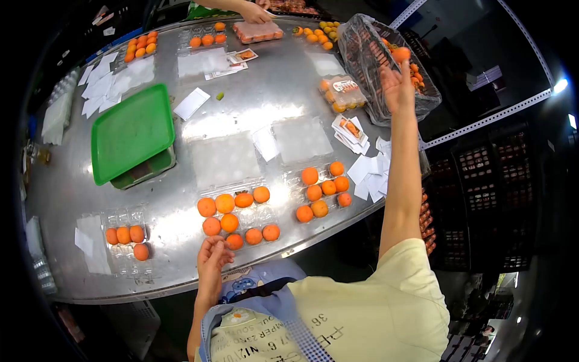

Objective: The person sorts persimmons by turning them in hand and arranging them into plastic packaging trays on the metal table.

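My right hand is stretched out over a bag-lined crate, its fingers around an orange persimmon. More persimmons lie in the crate behind it. At the table's front edge, my left hand has its fingers loosely bent and a little apart, beside the persimmon at the near corner of a clear plastic tray. That tray holds several persimmons with some gaps among them. To its right, a second clear tray holds more persimmons. Both trays have hinged lids lying open on the far side.
A green tray rests on a container at left. Another clear tray with persimmons lies at front left. White papers, printed cards and a closed fruit pack are at right. Across the table, another person's hand touches a filled pack.
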Motion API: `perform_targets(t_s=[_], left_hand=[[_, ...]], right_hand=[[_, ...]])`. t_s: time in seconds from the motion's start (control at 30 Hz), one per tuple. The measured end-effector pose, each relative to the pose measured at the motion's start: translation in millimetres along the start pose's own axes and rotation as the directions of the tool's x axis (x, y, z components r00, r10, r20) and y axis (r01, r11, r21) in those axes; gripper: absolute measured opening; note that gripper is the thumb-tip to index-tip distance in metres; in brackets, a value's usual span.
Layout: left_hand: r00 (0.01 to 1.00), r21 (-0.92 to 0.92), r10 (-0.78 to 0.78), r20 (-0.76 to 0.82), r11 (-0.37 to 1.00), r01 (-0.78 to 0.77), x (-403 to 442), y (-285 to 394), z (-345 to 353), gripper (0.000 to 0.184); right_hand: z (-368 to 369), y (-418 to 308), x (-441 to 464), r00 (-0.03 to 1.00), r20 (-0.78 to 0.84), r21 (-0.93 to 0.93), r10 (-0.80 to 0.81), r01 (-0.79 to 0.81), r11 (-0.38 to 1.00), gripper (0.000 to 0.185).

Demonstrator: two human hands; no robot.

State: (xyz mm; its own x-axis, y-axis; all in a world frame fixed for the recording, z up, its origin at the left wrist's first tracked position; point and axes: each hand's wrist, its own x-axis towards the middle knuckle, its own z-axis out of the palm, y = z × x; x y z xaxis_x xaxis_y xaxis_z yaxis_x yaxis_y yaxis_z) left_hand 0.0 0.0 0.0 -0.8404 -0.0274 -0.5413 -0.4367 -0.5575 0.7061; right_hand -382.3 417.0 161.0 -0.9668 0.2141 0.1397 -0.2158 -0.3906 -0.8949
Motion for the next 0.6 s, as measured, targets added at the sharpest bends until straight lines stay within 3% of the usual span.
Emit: perform_targets(t_s=[0.03,0.07,0.1,0.2,0.27,0.37,0.43,0.6], left_hand=[[1.0,0.032,0.021,-0.01,0.999,-0.021,3.7,6.5,-5.1,0.02],[0.999,0.06,0.037,-0.026,0.998,-0.036,4.3,10.2,-9.8,0.019],[0.999,0.004,-0.033,-0.007,0.999,0.033,-15.2,-14.4,21.2,0.019],[0.997,0.015,0.02,-0.07,1.0,-0.019,-12.1,3.1,13.6,0.019],[0.993,-0.075,0.083,-0.086,0.993,-0.09,3.8,-2.2,8.9,0.019],[0.985,-0.153,0.084,-0.152,0.982,-0.108,6.3,-8.6,-5.0,0.02],[0.979,-0.157,0.06,-0.193,0.983,-0.092,-4.9,-5.6,-12.9,0.02],[0.98,-0.154,0.026,-0.195,0.986,-0.057,-9.7,-6.2,-19.0,0.02]], right_hand=[[16.4,-3.7,0.4,0.985,-0.171,0.03,-0.006,0.011,0.999,0.07],[30.4,2.8,-12.9,0.992,-0.114,0.027,-0.049,0.052,0.998,0.055],[19.3,-23.3,-34.7,0.999,-0.045,-0.158,-0.024,0.016,0.987,0.051],[38.0,53.1,-96.5,0.971,0.197,-0.289,0.137,-0.076,0.954,0.037],[43.7,108.9,-144.7,0.907,0.338,-0.579,0.252,-0.011,0.815,0.026],[37.2,175.7,-222.3,0.776,0.409,-0.793,0.48,0.041,0.608,0.027],[39.8,196.7,-264.3,0.741,0.407,-0.831,0.535,0.058,0.553,0.028],[38.9,203.3,-294.3,0.805,0.465,-0.877,0.367,0.364,0.314,0.041]])
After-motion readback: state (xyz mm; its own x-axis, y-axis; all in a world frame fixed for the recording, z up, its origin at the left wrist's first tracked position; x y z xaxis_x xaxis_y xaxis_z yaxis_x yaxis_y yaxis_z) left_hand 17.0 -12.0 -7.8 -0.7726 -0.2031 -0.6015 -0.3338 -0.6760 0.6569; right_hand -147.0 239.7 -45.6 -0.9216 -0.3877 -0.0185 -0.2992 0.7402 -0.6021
